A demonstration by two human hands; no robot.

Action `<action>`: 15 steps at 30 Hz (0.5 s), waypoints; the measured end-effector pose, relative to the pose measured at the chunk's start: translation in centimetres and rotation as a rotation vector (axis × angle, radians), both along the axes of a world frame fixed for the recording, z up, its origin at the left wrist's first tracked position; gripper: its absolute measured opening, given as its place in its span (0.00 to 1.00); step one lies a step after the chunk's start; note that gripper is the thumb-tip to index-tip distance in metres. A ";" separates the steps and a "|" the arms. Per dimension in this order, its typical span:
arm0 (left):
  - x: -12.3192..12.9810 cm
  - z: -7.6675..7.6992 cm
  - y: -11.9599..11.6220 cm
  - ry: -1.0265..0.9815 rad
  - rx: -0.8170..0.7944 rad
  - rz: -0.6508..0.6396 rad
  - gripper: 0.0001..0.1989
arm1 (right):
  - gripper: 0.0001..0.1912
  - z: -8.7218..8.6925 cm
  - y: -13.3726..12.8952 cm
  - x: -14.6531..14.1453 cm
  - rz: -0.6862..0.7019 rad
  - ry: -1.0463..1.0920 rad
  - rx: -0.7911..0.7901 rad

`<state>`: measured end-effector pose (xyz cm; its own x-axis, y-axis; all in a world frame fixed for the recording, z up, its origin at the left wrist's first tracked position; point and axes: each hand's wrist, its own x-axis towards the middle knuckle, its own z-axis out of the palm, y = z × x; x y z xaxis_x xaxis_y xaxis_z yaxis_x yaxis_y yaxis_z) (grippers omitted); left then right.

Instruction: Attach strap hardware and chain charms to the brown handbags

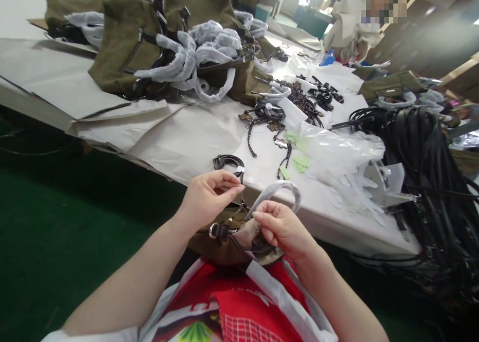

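Note:
An olive-green bag (209, 250) sits in my lap at the table's edge, its zipper edge and a metal ring at the top facing me. My left hand (209, 197) is closed in a pinch above the bag, fingertips on a thin dark cord (243, 200). Lower and to the right, my right hand (280, 227) pinches too, at what looks like the other end of this cord. Beside that hand rises a bag handle wrapped in whitish padding (294, 186). A coiled black strap (229, 159) lies on the table just beyond my left hand.
Several olive bags (125, 43) with wrapped handles are piled at the back left of the paper-covered table (187, 137). Chains and hardware (299, 100), green slips (301, 162) and clear plastic (337, 147) lie to the right. Black straps (419, 147) hang over the right edge. A person stands far off.

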<state>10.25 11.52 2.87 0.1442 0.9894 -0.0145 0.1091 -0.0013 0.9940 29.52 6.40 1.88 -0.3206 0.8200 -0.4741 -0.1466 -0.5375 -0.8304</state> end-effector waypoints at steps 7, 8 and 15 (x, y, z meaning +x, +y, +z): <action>0.0 0.4 -0.3 -0.261 -0.358 -0.168 0.18 | 0.17 0.6 -0.5 0.2 -0.135 0.131 0.116; -0.1 0.5 -0.4 -0.263 -0.388 -0.200 0.15 | 0.17 0.6 -0.6 0.2 -0.137 0.123 0.123; 0.1 1.2 -0.7 -0.148 -0.403 -0.379 0.13 | 0.14 0.4 -0.7 -0.1 -0.200 0.053 0.122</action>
